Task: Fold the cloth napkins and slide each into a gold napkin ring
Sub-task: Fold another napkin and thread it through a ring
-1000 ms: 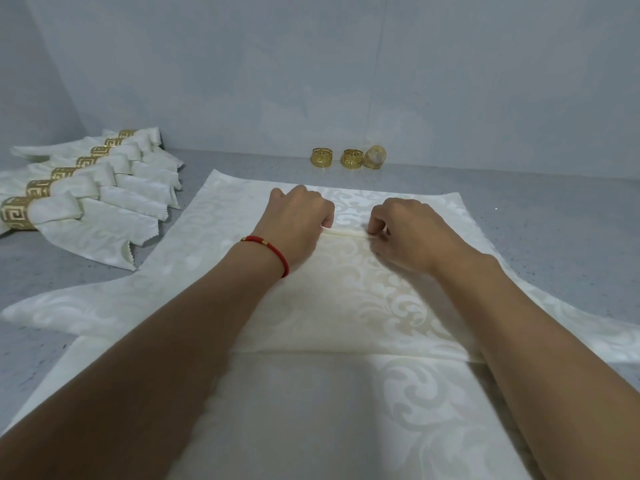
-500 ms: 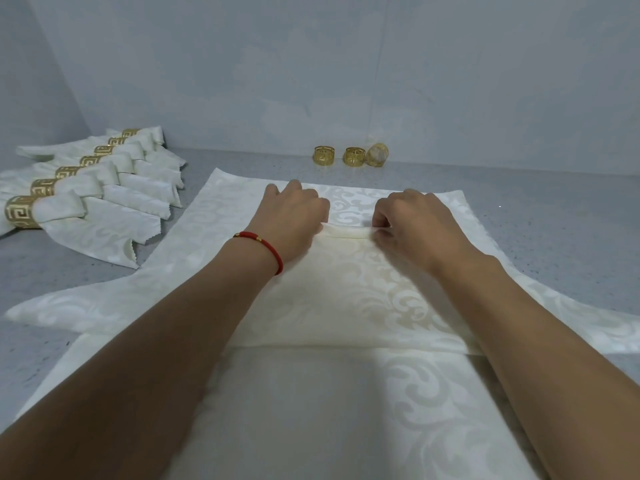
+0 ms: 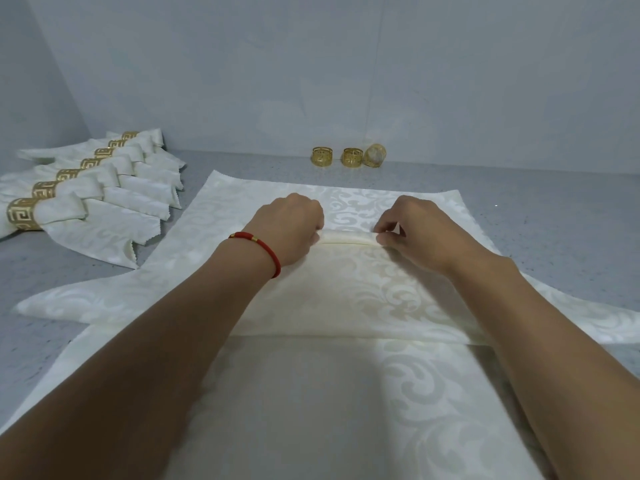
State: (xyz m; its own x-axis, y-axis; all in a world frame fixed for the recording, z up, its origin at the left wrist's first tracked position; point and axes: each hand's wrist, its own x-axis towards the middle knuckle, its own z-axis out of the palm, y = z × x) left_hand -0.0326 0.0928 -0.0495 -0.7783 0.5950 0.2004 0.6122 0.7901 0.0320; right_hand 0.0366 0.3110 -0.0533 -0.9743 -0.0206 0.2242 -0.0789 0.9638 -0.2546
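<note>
A cream damask napkin [image 3: 349, 292] lies spread on the grey counter, with a narrow pleat [image 3: 346, 237] raised across its middle. My left hand [image 3: 291, 230], with a red bracelet at the wrist, pinches the pleat's left end. My right hand [image 3: 412, 230] pinches its right end between thumb and fingers. Another flat napkin [image 3: 311, 410] lies underneath, nearer to me. Three loose gold napkin rings [image 3: 348, 156] stand at the back by the wall.
At the left, several folded napkins [image 3: 104, 188] in gold rings lie in an overlapping row. The grey wall [image 3: 311, 81] runs along the counter's back. Bare counter [image 3: 554, 216] shows to the right of the napkin.
Both hands have worked the pleat a little farther from me, and the fold between them stands taller. The right thumb and fingers now show more plainly pinching the cloth.
</note>
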